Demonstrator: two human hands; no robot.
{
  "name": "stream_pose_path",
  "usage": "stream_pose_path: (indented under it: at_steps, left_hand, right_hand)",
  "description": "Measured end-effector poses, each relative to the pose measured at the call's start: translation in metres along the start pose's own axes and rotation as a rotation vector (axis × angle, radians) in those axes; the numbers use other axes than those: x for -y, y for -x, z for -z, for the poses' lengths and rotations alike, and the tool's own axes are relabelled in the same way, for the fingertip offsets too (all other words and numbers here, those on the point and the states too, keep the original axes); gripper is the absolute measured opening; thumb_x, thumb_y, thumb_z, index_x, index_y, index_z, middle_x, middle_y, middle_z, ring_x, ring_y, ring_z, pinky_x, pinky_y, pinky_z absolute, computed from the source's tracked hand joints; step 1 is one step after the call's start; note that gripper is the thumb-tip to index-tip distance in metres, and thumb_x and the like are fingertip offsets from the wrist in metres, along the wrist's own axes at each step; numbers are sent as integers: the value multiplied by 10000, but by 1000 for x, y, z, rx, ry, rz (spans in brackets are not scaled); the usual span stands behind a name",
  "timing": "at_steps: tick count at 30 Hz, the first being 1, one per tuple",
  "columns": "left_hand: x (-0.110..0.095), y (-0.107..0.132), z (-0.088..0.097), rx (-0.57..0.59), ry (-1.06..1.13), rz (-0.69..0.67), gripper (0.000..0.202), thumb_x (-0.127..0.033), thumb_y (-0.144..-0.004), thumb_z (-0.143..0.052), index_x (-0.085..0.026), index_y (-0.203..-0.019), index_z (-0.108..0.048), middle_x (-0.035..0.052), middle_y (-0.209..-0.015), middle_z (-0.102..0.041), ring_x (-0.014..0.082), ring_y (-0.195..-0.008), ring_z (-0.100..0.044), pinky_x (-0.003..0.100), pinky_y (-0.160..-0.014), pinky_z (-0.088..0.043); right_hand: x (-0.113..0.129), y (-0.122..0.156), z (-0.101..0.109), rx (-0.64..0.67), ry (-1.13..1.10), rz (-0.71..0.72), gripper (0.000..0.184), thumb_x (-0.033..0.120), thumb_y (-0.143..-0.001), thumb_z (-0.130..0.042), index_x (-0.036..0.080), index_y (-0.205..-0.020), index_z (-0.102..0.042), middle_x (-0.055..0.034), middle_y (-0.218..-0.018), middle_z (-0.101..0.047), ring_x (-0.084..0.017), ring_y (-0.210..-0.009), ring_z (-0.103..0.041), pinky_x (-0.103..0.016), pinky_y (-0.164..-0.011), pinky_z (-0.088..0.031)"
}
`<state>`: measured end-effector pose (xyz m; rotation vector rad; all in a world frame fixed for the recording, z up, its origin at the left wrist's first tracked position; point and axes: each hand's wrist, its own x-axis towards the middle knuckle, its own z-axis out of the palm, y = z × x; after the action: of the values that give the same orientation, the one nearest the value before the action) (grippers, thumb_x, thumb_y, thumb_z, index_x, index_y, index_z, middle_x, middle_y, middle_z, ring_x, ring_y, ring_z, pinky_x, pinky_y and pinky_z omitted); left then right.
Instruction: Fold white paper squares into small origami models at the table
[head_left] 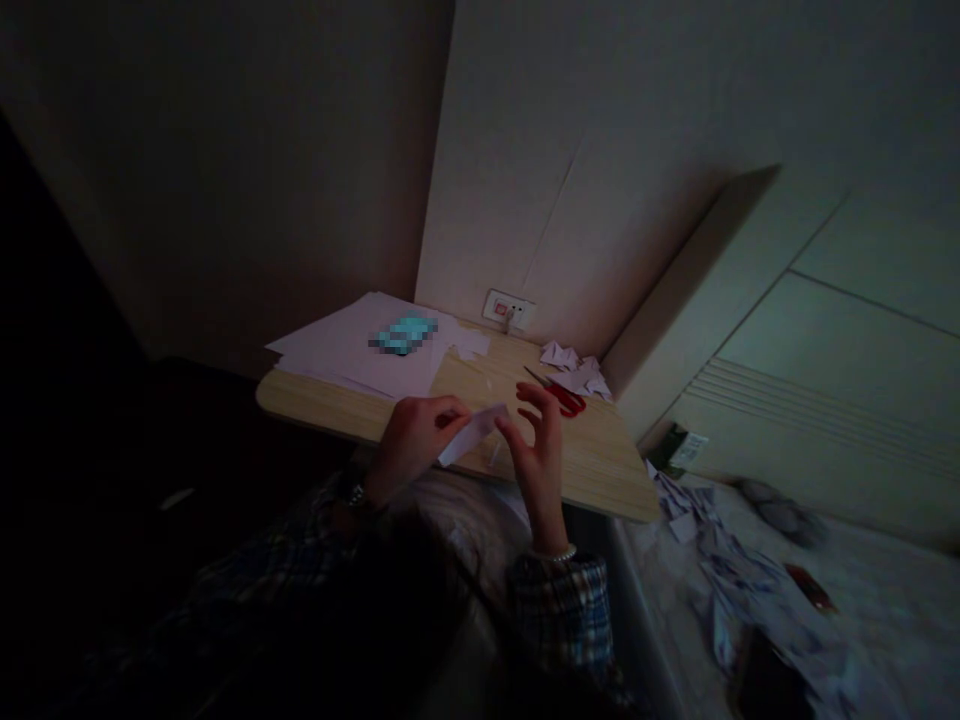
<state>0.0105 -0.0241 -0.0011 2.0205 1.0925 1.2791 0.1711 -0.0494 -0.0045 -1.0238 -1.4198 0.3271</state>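
Note:
A small piece of white paper (pixel 474 433), longer than it is wide, is held over the front edge of the wooden table. My left hand (pixel 420 435) pinches its left end between thumb and fingers. At the right end, the thumb of my right hand (pixel 538 440) reaches the paper or comes very close; its fingers are spread and curved above. Just behind my right hand lie scissors with red handles (pixel 566 398), blades pointing to the back left. Folded white paper pieces (pixel 577 372) rest beyond them.
Large white sheets (pixel 337 350) cover the left of the table (pixel 607 470), with a blurred-out turquoise object (pixel 405 333) on top. A wall socket (pixel 510 310) holds a plug behind. At right, a bed (pixel 885 590) carries scattered paper strips (pixel 720 550) and a dark object (pixel 772 680).

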Motion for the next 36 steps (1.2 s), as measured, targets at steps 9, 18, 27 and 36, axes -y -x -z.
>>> stream_pose_path:
  at_steps: [9,18,27,36]
  left_hand:
    - [-5,3,2,42,-293,-203,166,-239,-841,-529,-188,-787,-677,44,-764,-721,162,-694,-643,232,-650,-414]
    - [-3,0,8,-48,-9,-23,116,-257,-772,-602,-184,-718,-673,21,-727,-722,161,-675,-655,228,-639,-461]
    - [-3,-2,-3,-112,461,213,273,-401,-635,-722,-150,-717,-655,49,-755,-717,193,-720,-668,260,-658,-520]
    - [1,-3,-10,69,585,277,338,-370,-578,-757,-144,-809,-657,43,-805,-727,213,-774,-675,282,-695,-531]
  right_hand:
    - [17,-4,-2,231,365,267,87,174,-827,-556,226,-849,-622,-64,-1078,-578,-218,-1053,-502,-390,-933,-390]
    - [-7,-21,43,-89,308,134,36,208,-806,-563,198,-812,-596,-40,-868,-592,-199,-901,-552,-374,-839,-438]
    - [2,-2,-5,187,-121,-256,216,369,-770,-621,164,-700,-623,14,-597,-601,-123,-568,-535,-245,-548,-430]
    - [4,-2,-2,42,-137,-255,271,367,-764,-628,172,-600,-533,54,-514,-505,-89,-503,-456,-223,-500,-345]
